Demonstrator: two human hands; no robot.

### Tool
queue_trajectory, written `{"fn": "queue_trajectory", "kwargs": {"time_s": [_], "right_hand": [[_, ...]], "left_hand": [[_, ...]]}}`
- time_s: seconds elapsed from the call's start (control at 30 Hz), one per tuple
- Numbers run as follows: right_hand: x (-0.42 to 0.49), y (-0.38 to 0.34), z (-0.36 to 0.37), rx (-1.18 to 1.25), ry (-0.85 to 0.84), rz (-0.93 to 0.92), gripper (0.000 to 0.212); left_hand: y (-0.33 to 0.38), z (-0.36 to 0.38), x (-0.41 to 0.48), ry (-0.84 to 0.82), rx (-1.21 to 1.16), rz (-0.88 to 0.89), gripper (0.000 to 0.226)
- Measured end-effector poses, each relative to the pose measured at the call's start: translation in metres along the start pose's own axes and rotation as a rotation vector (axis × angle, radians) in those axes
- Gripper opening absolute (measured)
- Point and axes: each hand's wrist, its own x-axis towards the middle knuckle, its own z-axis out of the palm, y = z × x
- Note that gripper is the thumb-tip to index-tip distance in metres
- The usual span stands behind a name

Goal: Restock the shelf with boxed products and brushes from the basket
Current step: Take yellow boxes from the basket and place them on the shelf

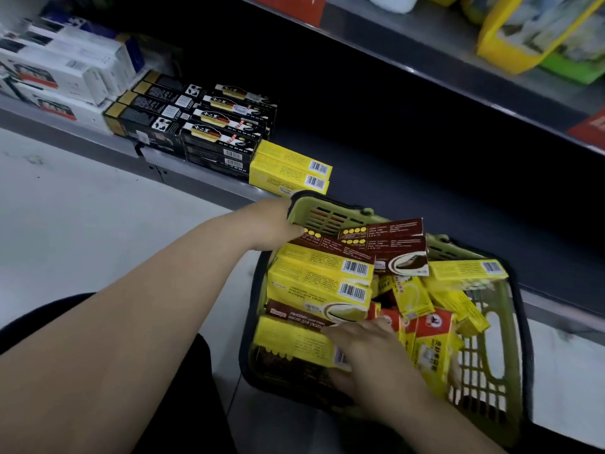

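Note:
A green basket [501, 385] on the floor is full of yellow, brown and red boxed products. My left hand [273, 224] reaches over its far left corner and touches the end of a brown box [330, 245]; its fingers are hidden behind the rim and boxes. My right hand [370, 358] grips the near end of a yellow box [294, 342], fingers on top and thumb underneath. Between my hands lies a row of yellow and brown boxes [320, 280]. Two yellow boxes [288, 167] lie stacked on the low shelf [203, 181], just beyond the basket. No brushes are visible.
Black boxes [226, 132] and white boxes [59, 70] fill the shelf to the left of the yellow ones. The shelf to the right of them is dark and bare. An upper shelf [458, 77] holds yellow and green packs [537, 31]. The floor is pale tile.

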Motion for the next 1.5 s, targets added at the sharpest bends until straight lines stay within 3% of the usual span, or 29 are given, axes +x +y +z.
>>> {"fn": "queue_trajectory", "kwargs": {"time_s": [0.07, 0.13, 0.2, 0.3, 0.43, 0.53, 0.7, 0.77, 0.87, 0.97, 1.07, 1.33, 1.5], "right_hand": [[-0.001, 0.011, -0.013, 0.248, 0.094, 0.106, 0.051], [-0.002, 0.021, -0.034, 0.637, 0.113, 0.261, 0.043], [-0.001, 0.028, -0.052, 0.974, 0.162, 0.35, 0.016], [0.009, 0.034, -0.064, 1.178, 0.245, 0.368, 0.027], [0.022, 0.042, -0.065, 1.303, 0.299, 0.448, 0.01], [0.031, 0.043, -0.067, 1.3, 0.312, 0.425, 0.007], [0.053, 0.042, -0.088, 1.143, 0.249, 0.197, 0.011], [0.074, 0.053, -0.099, 1.0, 0.283, 0.176, 0.015], [0.122, 0.078, -0.108, 0.644, 0.408, 0.214, 0.035], [0.178, 0.093, -0.114, 0.453, 0.53, 0.236, 0.044], [0.229, 0.103, -0.112, 0.294, 0.538, 0.291, 0.046], [0.297, 0.11, -0.064, 0.457, 0.238, 0.315, 0.045], [0.304, 0.115, -0.054, 0.509, 0.208, 0.307, 0.053]], "left_hand": [[0.001, -0.002, 0.001, 0.108, -0.17, 0.038, 0.045], [0.003, -0.005, -0.001, 0.189, -0.362, 0.053, 0.029], [0.004, -0.008, -0.002, 0.206, -0.505, 0.037, 0.02], [0.005, -0.009, -0.006, 0.099, -0.688, -0.026, 0.029], [0.006, -0.009, -0.007, 0.009, -0.792, -0.119, 0.038], [0.003, -0.01, -0.006, 0.006, -0.827, -0.194, 0.04], [0.005, -0.013, -0.002, 0.115, -0.979, -0.096, 0.023], [0.002, -0.014, 0.003, 0.235, -0.846, -0.089, 0.03], [-0.004, -0.015, 0.009, 0.416, -0.444, -0.047, 0.04], [-0.006, -0.012, 0.015, 0.377, -0.381, -0.008, 0.031], [-0.007, -0.009, 0.022, 0.316, -0.326, -0.008, 0.028], [-0.014, -0.007, 0.039, 0.222, -0.315, -0.063, 0.034], [-0.021, -0.006, 0.045, 0.184, -0.289, -0.069, 0.037]]}}
